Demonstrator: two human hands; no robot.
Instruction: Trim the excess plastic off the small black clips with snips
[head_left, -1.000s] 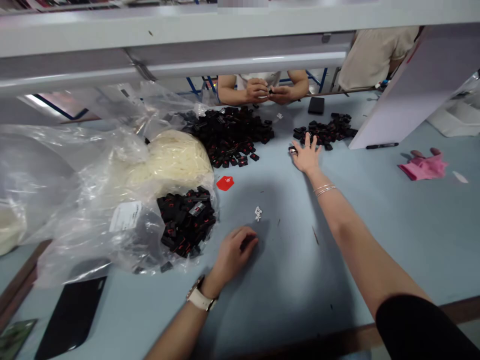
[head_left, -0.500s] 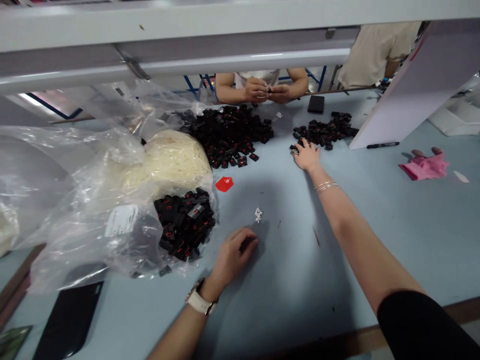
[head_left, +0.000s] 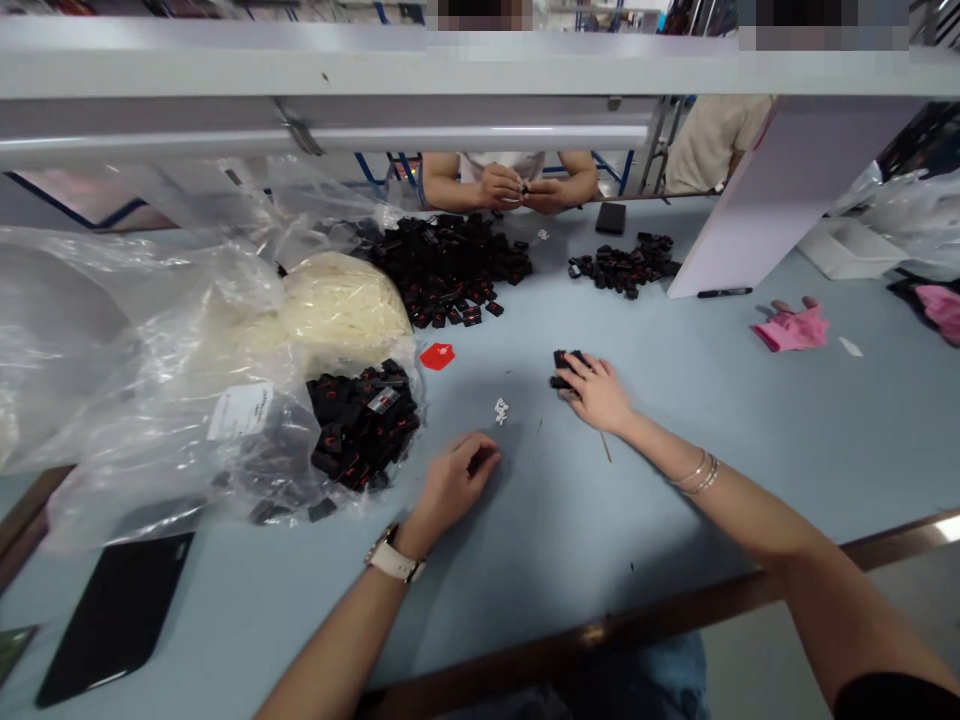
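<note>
Your blue table (head_left: 675,400) holds a big clear bag (head_left: 187,370) at its left side. A big pile of black parts (head_left: 450,262) lies at the far side. Your right hand (head_left: 596,393), near the table's middle, is curled over a few small black parts (head_left: 564,365). Your left hand (head_left: 454,482), closer to you, rests loosely closed, holding nothing you can see.

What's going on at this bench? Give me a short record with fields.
Surface: pale blue table
Right hand: closed over a few small black parts
Left hand: curled, resting on the table; contents hidden
Between the hands: tiny white piece
Left side: clear plastic bag of black parts
Far side: another person's hands, two black piles
</note>
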